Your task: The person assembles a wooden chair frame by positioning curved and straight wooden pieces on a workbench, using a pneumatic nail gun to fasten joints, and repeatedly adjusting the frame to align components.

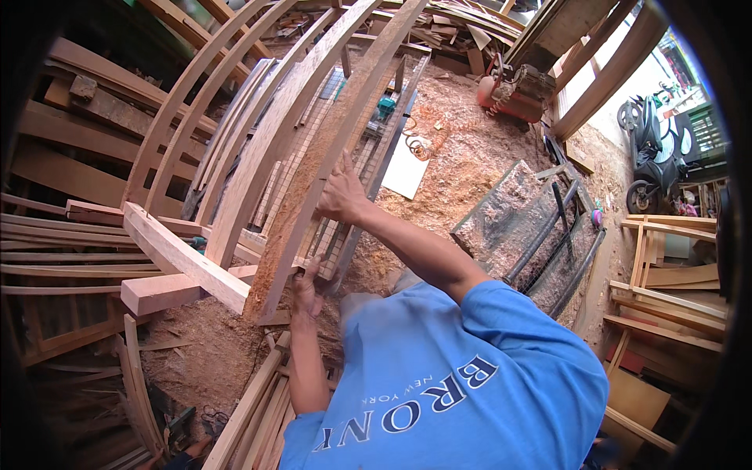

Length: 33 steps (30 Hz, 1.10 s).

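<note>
Wooden and curved, the beam (323, 141) rose before the person, right hand (342, 193) curled around its edge, left hand (305, 290) bent near its lower end, whether grasping I could not tell. Dark lettering marked the blue shirt (501, 345). Ribs (274, 129) crowded the beam's left; a compressor (513, 92) stood beyond.

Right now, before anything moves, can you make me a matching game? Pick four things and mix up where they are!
Things
1. Long brown wooden board
2. White rectangular sheet
3. Red metal compressor with a round tank
4. Dark two-wheeled motorbike

Places
A. Far right, past a thick leaning timber
B. Touching the right hand
C. Upper right, left of that timber
D. Upper middle, lying on sawdust

Pairs: 1-B, 2-D, 3-C, 4-A
</note>
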Tool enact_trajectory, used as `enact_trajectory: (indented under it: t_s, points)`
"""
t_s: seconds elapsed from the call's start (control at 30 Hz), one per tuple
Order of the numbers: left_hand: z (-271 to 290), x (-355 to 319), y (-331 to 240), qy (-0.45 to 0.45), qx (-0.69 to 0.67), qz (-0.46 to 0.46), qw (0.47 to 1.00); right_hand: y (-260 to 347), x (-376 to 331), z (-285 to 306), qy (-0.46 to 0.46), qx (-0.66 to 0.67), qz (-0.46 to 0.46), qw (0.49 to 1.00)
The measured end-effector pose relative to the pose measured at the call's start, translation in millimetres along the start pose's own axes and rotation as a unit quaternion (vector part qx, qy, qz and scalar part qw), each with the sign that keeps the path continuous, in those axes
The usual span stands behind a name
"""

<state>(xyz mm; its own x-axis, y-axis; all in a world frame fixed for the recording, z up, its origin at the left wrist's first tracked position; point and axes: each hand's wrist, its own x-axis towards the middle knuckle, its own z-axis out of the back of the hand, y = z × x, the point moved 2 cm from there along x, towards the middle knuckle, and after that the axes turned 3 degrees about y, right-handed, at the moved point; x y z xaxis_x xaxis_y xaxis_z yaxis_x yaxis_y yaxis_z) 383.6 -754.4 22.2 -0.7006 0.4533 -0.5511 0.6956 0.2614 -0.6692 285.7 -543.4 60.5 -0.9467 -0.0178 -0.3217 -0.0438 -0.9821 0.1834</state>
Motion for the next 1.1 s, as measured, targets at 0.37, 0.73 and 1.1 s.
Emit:
enact_trajectory:
  t_s: [0.37, 0.73, 1.1]
  points:
    - [2, 2, 2, 0.004, -0.032, 0.007, 0.999, -4, 6, -21, -0.074, -0.032, 0.005, 0.997]
    - [-1, 1, -1, 0.008, 0.001, -0.001, 1.0, -4, -2, -17, -0.14, -0.01, 0.025, 0.99]
    - [0, 0, 6, -0.029, 0.007, 0.015, 0.999, -30, -192, -105, -0.343, 0.304, 0.065, 0.886]
